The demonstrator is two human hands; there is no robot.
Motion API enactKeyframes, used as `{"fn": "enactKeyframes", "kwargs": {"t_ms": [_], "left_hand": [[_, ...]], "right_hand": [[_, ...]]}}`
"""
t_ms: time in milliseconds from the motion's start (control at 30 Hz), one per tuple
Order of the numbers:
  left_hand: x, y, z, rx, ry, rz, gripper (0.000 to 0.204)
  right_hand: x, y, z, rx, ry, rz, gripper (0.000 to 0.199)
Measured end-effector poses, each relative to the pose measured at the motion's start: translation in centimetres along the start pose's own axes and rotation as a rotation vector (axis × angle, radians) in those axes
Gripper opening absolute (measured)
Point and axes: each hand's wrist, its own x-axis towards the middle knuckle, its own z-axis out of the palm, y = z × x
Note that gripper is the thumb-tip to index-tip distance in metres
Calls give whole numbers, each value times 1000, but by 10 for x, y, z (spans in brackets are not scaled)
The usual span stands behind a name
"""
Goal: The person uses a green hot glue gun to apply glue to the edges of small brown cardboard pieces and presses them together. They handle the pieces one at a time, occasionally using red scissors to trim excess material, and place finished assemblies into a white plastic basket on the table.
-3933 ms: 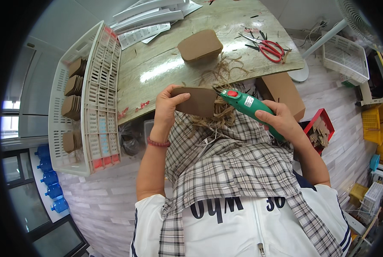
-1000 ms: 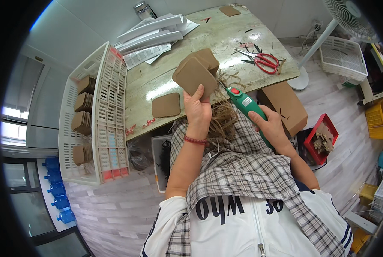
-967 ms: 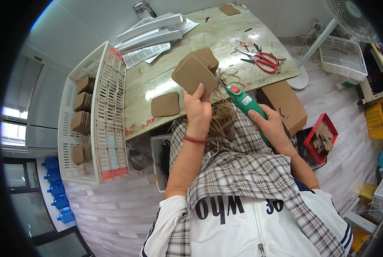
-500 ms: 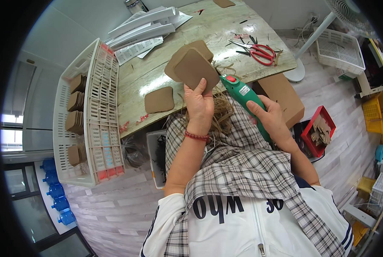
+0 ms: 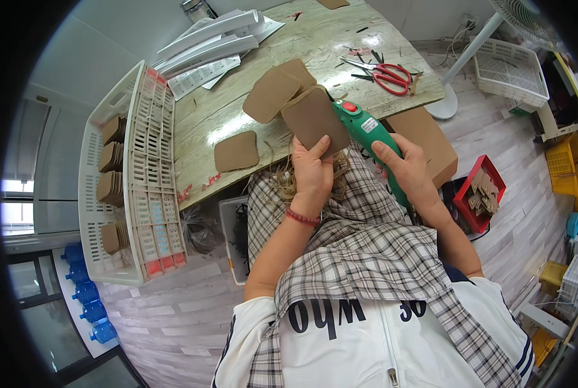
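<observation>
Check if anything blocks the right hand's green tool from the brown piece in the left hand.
Nothing visible does. The green tool has its tip beside the upper right edge of the brown piece.

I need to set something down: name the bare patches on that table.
Mostly bare: the left strip between white crate and lone brown piece; the back middle between papers and scissors. Crowded: front middle, with the brown stack, held piece and green tool; also around the scissors, with black scraps.

place: a workshop, where i work
table (image 5: 205,123): red scissors (image 5: 378,70), dark scraps (image 5: 363,76)
power tool (image 5: 364,129): green, i hold it
crate (image 5: 129,152): stacked brown pieces (image 5: 111,187)
</observation>
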Motion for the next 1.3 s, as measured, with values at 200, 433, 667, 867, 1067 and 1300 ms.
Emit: {"fn": "enactKeyframes", "kwargs": {"t_ms": [200,433,667,867,1067,1300], "left_hand": [[-7,7,-11,103,-65,-25,41],[1,60,-37,420,-222,-170,47],[2,94,-40,731,-321,-292,47],[-11,88,-45,782,-319,-383,49],[-17,96,-44,843,-350,-480,48],[-12,122,-53,878,-216,-273,26]], "right_hand": [[0,-7,-12,-11,-29,52,36],[-3,6,-39,-129,-161,6,35],[-19,9,-41,-266,-206,-28,39],[-23,12,-24,-233,-200,20,38],[-17,12,-18,-191,-244,69,36],[-17,3,-22,-122,-306,136,37]]}}
